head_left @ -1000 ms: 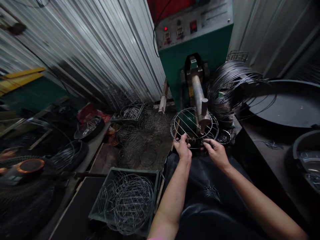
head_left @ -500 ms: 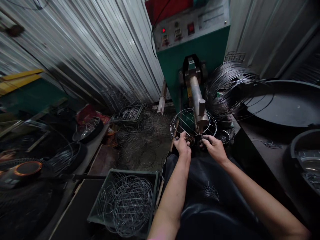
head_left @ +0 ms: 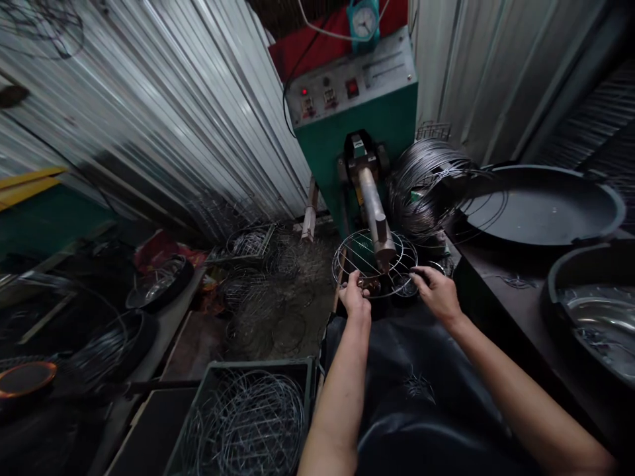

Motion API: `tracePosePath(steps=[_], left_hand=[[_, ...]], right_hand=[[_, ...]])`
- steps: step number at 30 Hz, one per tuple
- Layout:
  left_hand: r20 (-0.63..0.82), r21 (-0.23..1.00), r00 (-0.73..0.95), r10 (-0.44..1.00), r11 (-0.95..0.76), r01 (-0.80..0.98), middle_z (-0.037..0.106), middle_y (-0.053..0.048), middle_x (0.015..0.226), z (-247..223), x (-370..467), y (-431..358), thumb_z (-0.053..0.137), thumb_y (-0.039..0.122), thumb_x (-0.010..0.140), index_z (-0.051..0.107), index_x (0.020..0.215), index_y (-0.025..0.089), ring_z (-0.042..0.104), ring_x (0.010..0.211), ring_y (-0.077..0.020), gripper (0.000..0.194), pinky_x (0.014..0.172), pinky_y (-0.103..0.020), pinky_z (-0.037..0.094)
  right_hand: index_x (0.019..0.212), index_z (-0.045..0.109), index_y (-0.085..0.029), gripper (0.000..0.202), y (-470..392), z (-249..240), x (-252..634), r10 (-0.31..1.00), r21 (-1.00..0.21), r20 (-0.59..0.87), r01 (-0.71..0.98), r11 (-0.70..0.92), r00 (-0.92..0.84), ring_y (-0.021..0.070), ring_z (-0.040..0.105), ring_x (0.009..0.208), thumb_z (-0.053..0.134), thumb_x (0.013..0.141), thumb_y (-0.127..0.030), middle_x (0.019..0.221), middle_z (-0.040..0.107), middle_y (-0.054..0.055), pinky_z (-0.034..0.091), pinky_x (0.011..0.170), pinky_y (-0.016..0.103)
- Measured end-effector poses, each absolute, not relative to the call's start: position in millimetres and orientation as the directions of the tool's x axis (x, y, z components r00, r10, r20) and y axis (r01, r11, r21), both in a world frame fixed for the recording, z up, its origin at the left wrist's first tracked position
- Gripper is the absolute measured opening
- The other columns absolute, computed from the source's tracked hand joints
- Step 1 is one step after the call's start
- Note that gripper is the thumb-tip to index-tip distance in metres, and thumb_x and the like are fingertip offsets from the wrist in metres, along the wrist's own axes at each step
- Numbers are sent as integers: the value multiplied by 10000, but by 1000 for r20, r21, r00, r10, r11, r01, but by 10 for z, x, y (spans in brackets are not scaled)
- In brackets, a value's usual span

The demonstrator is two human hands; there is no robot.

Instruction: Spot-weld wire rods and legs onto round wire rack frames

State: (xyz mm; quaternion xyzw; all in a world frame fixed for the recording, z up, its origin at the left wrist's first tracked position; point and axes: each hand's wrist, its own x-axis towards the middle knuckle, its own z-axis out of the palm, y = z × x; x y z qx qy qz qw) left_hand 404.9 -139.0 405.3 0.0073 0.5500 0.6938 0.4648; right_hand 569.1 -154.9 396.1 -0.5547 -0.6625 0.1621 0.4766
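Note:
A round wire rack (head_left: pixel 358 263) lies level under the tip of a metal electrode arm (head_left: pixel 376 221) that juts from the green machine (head_left: pixel 360 116). My left hand (head_left: pixel 355 297) is closed on the rack's front left rim. At its right rim, the thumb and fingers of my right hand (head_left: pixel 439 295) are pinched together on the wire. The lower end of the electrode reaches down near the front of the rack; whether it touches the wires I cannot tell. Short wire pieces (head_left: pixel 419 387) rest on the dark apron (head_left: pixel 397 423) over my lap.
Left of my knees stands a green crate (head_left: pixel 310 396) holding several wire racks. A wire coil (head_left: pixel 429 185) hangs right of the machine. A large shallow pan (head_left: pixel 536 208) and a black tub (head_left: pixel 555 291) occupy the right-hand bench. Loose wire racks (head_left: pixel 248 284) cover the floor.
My right hand has moved from the rack's front, near the electrode, out to its right rim. The left hand keeps its hold. The view has shifted.

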Motion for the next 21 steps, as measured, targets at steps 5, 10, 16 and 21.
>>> tracePosePath(steps=[5,10,16,21], left_hand=[[-506,773,-602,617,15,-634,406,82,523,4066,4082,-1383,710,239,557,347,676,187,332,351,-22,386,304,-153,245],[-496,793,-636,591,11,-609,400,89,510,4067,4089,-1354,713,245,558,329,682,195,348,339,-29,407,299,-154,252],[-490,801,-653,577,4,-598,389,88,501,4083,4101,-1375,700,256,570,331,680,196,367,347,-39,389,295,-154,247],[-448,823,-680,581,-28,-567,414,79,537,4029,4128,-1389,696,277,568,340,696,194,394,369,-43,387,302,-151,249]], right_hand=[[786,614,-190,255,-1353,3886,5710,879,-489,472,808,328,-71,187,563,658,421,879,-328,745,615,63,395,588,272],[767,577,-187,225,-1253,3874,5787,838,-321,486,842,434,-247,167,519,635,410,891,-272,707,575,48,349,566,252],[729,542,-196,246,-1282,3847,5746,832,-290,517,873,392,-201,179,501,662,377,903,-249,685,562,56,333,595,260],[733,541,-204,252,-1278,3818,5696,826,-306,494,835,457,-271,176,492,655,369,908,-261,681,560,49,331,590,256]])
